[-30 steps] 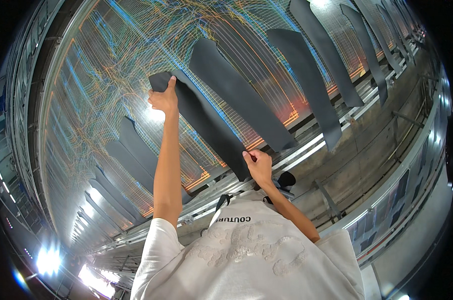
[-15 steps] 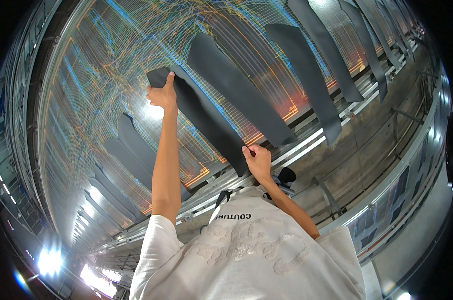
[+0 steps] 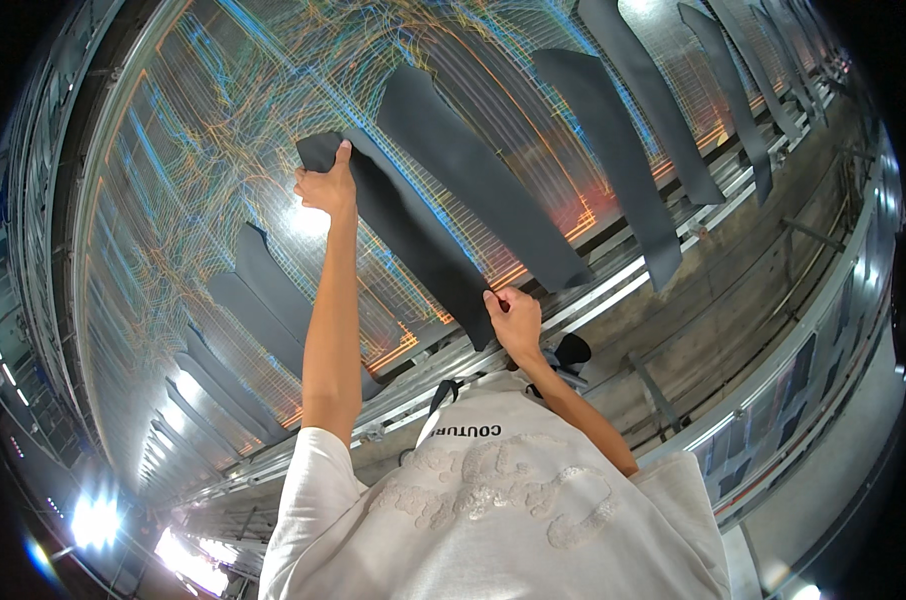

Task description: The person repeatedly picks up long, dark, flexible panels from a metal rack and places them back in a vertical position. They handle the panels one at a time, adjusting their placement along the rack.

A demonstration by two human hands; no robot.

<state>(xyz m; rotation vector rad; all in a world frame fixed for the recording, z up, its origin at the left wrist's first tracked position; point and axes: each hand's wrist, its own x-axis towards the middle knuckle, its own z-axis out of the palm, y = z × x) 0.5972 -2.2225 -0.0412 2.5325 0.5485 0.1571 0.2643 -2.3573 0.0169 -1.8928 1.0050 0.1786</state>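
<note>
A long dark grey strip of flexible sheet material, leather-like in look (image 3: 423, 240), lies slantwise on a panel (image 3: 463, 95) covered with coloured light lines. My left hand (image 3: 327, 186) grips its far end, thumb on top and fingers curled at the edge. At the near end, my right hand (image 3: 515, 320) pinches the strip's right edge between thumb and fingers. The near tip hangs slightly over the panel's metal border. Just right of it lies a second dark grey strip (image 3: 473, 170), untouched.
More grey strips (image 3: 613, 150) lie spaced along the panel to the right, and several (image 3: 273, 290) to the left. A metal rail (image 3: 613, 290) edges the panel on my side. Beyond it are bars and a grey floor (image 3: 733, 290). A small black object (image 3: 573, 350) sits by my right wrist.
Hardly anything differs. Both hands keep their hold on the same strip, and the view has shifted very slightly.
</note>
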